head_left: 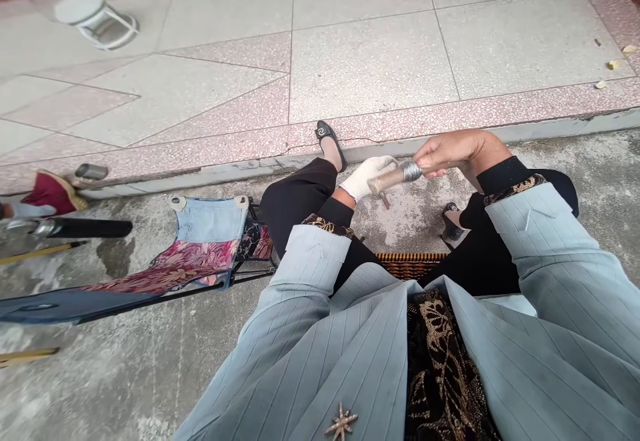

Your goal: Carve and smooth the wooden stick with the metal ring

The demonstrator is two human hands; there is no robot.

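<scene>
Holding a brownish stick [393, 179] above the ground between the knees, the right hand [450, 149] is bare, and its fingers are clamped on the thinner part of it. The thick end of the stick points to the left and a little to the near side. Around its middle part is wound a silver wire [411, 171]. The left hand [367, 177] wears a white glove and is just behind the thick end; its fingers look bent, but they are partly hidden, so I cannot tell if they grip something. A small reddish piece [385, 201] shows below the thick end; I cannot tell if it is joined to anything.

Under the person is a woven seat [407, 266]. On the left side there is a folding chair [195, 254] with blue and red flowered cloth. Farther to the left are a red shoe [50, 193] of another person, a black cylinder [93, 228], and a grey cup [91, 171] lying near the step edge [210, 173]. A white stool [85, 11] is on the tiled floor [360, 61], at the far left. A few yellowish leaves [613, 65] lie at the far right.
</scene>
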